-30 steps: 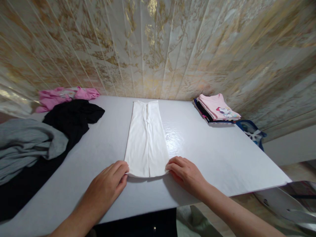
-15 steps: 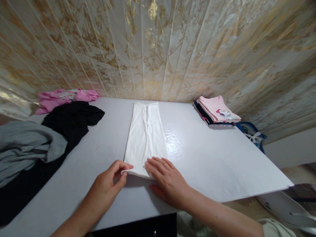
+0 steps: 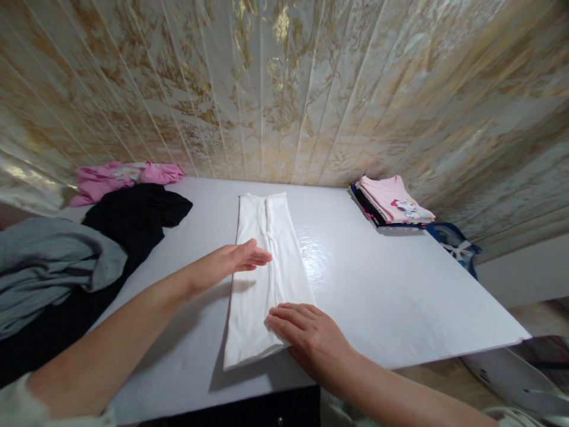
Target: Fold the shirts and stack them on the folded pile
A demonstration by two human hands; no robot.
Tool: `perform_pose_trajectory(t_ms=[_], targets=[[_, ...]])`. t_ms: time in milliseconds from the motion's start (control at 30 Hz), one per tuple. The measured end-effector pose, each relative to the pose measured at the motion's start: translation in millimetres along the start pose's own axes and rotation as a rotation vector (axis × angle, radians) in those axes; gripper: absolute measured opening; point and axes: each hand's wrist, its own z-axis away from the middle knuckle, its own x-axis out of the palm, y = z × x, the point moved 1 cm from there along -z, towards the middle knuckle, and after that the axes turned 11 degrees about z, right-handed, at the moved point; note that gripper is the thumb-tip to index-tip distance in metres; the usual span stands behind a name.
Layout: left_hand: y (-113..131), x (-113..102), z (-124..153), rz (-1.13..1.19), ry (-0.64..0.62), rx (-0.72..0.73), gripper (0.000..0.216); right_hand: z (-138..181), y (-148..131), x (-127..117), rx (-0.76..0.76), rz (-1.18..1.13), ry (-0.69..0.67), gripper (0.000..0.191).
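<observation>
A white garment [image 3: 267, 249], folded into a long narrow strip, lies lengthwise on the white table [image 3: 382, 284]. My left hand [image 3: 235, 260] hovers flat over the strip's middle, fingers stretched out and pointing right, holding nothing. My right hand [image 3: 306, 335] lies open on the strip's near right corner, fingers spread and pressing the cloth down. The near end of the strip reaches almost to the table's front edge.
A black garment [image 3: 133, 216], a grey one [image 3: 48, 261] and a pink one [image 3: 120, 178] lie heaped at the table's left. A folded stack topped by a pink printed shirt [image 3: 393, 201] sits at the back right. A blue bag [image 3: 453, 240] stands beyond the right edge.
My left hand let go of the strip's near left corner and moved up over its middle. My right hand shifted from the right edge onto the cloth's near end.
</observation>
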Motion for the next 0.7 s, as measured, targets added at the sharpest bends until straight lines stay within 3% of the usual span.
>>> perform_pose_trajectory(t_ms=[100,233,333,467,600,700], targets=[[-1.7,0.0,-45.5,0.290,-0.217,-0.218,0.081,6.3,-6.2,-7.7,0.004,-0.049,-0.036,0.041],[-17.4,-3.8,-72.3,0.492,-0.313,-0.356,0.088,9.1,-11.2,-20.2,0.016,-0.113,-0.075,0.045],[-25.0,-5.9,-69.6,0.575,-0.367,-0.395,0.089,4.9,-11.8,-40.6,0.019,-0.182,-0.162,0.044],[-28.0,4.2,-56.3,0.587,-0.397,-0.437,0.087,-13.7,-5.9,-86.5,0.028,-0.326,-0.296,0.037],[-33.1,16.9,-44.5,0.609,-0.448,-0.466,0.086,-51.6,13.9,-126.0,0.029,-0.449,-0.468,0.023],[-31.2,9.1,-38.1,0.657,-0.416,-0.473,0.084,-89.6,41.0,-132.2,0.088,-0.462,-0.658,0.021]])
